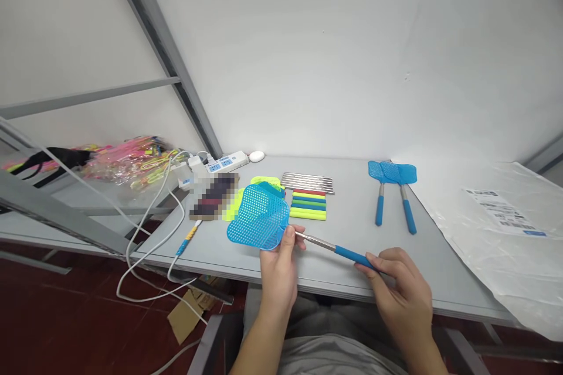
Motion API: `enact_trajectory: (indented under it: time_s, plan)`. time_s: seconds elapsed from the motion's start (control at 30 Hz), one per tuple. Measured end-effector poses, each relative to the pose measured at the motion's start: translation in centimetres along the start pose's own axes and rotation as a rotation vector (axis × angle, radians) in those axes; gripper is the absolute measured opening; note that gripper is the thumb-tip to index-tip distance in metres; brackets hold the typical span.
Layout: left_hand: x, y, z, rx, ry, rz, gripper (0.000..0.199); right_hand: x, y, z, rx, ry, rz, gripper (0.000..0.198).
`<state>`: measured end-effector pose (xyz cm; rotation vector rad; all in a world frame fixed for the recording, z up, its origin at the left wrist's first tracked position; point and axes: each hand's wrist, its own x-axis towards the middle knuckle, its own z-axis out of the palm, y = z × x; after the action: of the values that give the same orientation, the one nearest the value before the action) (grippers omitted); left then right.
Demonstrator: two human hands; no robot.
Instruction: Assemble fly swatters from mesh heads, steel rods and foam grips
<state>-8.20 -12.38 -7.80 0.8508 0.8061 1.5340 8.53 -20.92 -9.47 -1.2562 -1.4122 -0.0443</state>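
A blue fly swatter (259,218) with a perforated, leaf-shaped head is held in both hands above the table's front part. My left hand (280,269) is closed at the base of the head, thumb on top, where the metal rod begins. At the other end, my right hand (400,287) pinches the blue grip. Behind the swatter head lie yellow-green swatter heads (265,180), partly covered by it. Several metal rods (308,181) rest side by side, with coloured grip tubes (308,206) in yellow, blue, green and red just in front.
Blue swatters (391,172) with handles lie at the right, beside a white plastic sheet (497,217). A power strip (227,162) and a white mouse-like object (256,156) sit at the back left. White cables (180,211) hang over the left edge. Bagged colourful items (136,161) fill a neighbouring shelf.
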Motion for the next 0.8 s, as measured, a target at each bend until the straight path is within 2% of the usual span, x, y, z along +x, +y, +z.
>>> enact_trajectory:
  time_s: [0.07, 0.17, 0.3, 0.43, 0.53, 0.6, 0.73, 0.8]
  plan:
    - [0.1, 0.0, 0.2, -0.031, 0.026, -0.006, 0.022, 0.1, 0.3, -0.1, -0.044, 0.024, -0.096, 0.028]
    - [0.1, 0.1, 0.5, -0.105, 0.097, -0.014, 0.025, 0.0, 0.9, -0.8, -0.122, 0.058, -0.166, 0.032]
    - [0.3, 1.0, 0.3, -0.18, 0.186, 0.016, 0.027, -0.5, 2.3, -2.8, -0.213, 0.094, -0.172, 0.03]
    - [1.9, 2.6, -0.2, -0.216, 0.235, 0.111, 0.024, -0.7, 3.4, -4.5, -0.255, 0.074, -0.131, 0.027]
    - [2.9, 3.2, -0.1, -0.2, 0.177, 0.121, 0.022, -0.7, 3.8, -4.9, -0.2, 0.075, -0.021, 0.02]
    - [2.8, 3.0, 0.4, -0.182, 0.118, 0.087, 0.022, -0.8, 3.7, -5.0, -0.099, 0.126, 0.129, 0.015]
    - [0.2, 1.5, 1.5, -0.138, 0.055, -0.034, 0.024, -0.9, 2.9, -5.1, 0.222, 0.29, 0.49, 0.019]
    - [-1.4, 0.7, 1.9, -0.106, -0.004, -0.133, 0.026, -0.6, 2.3, -5.0, 0.441, 0.354, 0.602, 0.021]
